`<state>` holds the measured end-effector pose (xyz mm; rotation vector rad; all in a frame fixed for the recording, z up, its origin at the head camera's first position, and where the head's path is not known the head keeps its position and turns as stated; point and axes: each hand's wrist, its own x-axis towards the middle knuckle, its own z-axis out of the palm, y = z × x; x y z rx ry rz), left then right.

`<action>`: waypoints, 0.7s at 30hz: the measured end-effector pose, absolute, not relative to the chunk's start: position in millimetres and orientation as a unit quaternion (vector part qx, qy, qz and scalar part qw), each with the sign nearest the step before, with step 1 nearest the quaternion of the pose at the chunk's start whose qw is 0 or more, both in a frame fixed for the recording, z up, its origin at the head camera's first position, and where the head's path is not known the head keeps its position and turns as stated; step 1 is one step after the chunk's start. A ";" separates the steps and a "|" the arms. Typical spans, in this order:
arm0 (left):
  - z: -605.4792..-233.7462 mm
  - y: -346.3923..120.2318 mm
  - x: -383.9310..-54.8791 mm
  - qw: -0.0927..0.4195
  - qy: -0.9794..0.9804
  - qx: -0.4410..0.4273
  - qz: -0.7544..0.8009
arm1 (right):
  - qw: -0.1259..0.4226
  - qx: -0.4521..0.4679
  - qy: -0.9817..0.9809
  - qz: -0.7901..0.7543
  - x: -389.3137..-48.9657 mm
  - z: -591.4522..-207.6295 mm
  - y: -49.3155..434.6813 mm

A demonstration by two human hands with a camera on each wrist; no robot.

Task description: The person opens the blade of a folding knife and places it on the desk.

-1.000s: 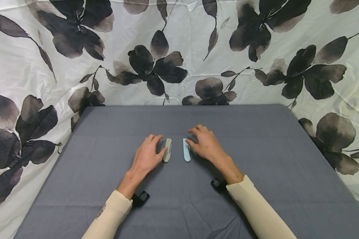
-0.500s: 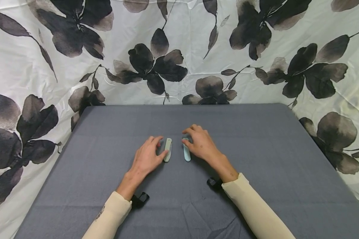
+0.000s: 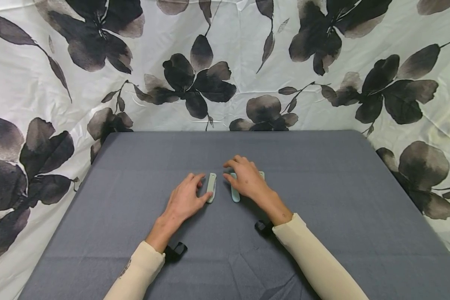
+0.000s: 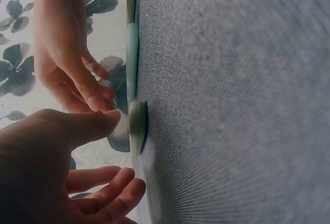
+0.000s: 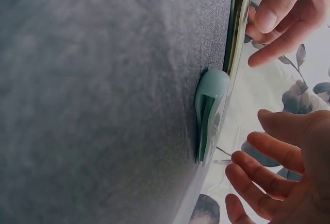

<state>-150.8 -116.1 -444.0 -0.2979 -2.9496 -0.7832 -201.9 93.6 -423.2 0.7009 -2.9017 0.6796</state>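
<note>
A sage-green folding knife [image 3: 211, 187], folded, lies lengthwise on the table just right of my left hand [image 3: 185, 196]. The thumb overlaps its near end in the head view, and the fingers are spread and loosely bent around nothing. My right hand [image 3: 245, 179] hovers over a light blue folding knife [image 3: 235, 195], hiding much of it. In the right wrist view, this hand's bent fingers are apart from the blue knife [image 5: 211, 100], whose slot shows. A third, pale green folding knife [image 3: 262, 174] peeks out beyond the right hand, mostly hidden.
A grey cloth [image 3: 225, 258] covers the table, creased near the front. Behind it hangs a white curtain [image 3: 247, 50] with dark flowers. A black wrist camera [image 3: 176, 251] sits below the left wrist and another black camera [image 3: 264, 227] below the right.
My right hand has shifted left over the light blue knife, and the third knife has come into view beyond it. My left hand has stayed almost still.
</note>
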 end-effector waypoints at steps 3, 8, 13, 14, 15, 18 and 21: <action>-443.5 -116.0 -150.5 0.037 -0.961 -0.098 -0.257 | 0.029 0.229 -0.950 0.213 -203.5 -422.1 90.6; -442.4 -116.2 -149.7 0.030 -0.960 -0.097 -0.260 | 0.014 0.222 -0.953 0.204 -206.0 -421.7 85.6; -441.4 -116.9 -149.6 0.023 -0.962 -0.096 -0.256 | 0.006 0.223 -0.953 0.205 -209.7 -423.8 79.7; -441.1 -117.0 -149.7 0.022 -0.962 -0.095 -0.256 | 0.004 0.223 -0.953 0.205 -210.5 -424.2 78.6; -440.9 -117.1 -149.7 0.021 -0.962 -0.095 -0.257 | 0.005 0.224 -0.953 0.203 -211.2 -424.5 77.6; -442.2 -118.2 -149.4 0.018 -0.960 -0.096 -0.261 | 0.002 0.223 -0.954 0.200 -212.7 -426.2 74.4; -442.6 -118.4 -149.3 0.017 -0.959 -0.101 -0.263 | -0.001 0.222 -0.956 0.192 -213.8 -426.6 73.0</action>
